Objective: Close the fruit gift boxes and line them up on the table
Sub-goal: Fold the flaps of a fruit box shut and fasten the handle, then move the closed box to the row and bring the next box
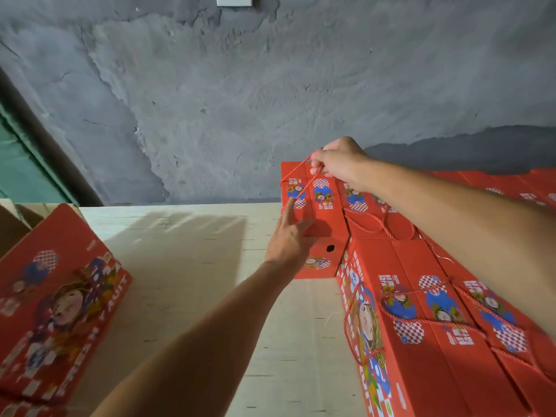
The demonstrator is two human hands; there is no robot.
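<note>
A red fruit gift box [323, 227] with cartoon print stands closed at the far end of the pale table [192, 266], at the left end of a row of like boxes. My right hand [340, 162] pinches its red rope handle [304, 176] and holds it up above the lid. With straight fingers, my left hand [288, 236] presses against the box's left side. Closer to me, another closed box [421, 326] lies in front with its rope handles lying loose on top.
More red boxes [511, 188] fill the table's right side up to the grey plaster wall [270, 85]. A tilted red box [57, 302] sits at the left edge, with brown cardboard [15, 224] behind it.
</note>
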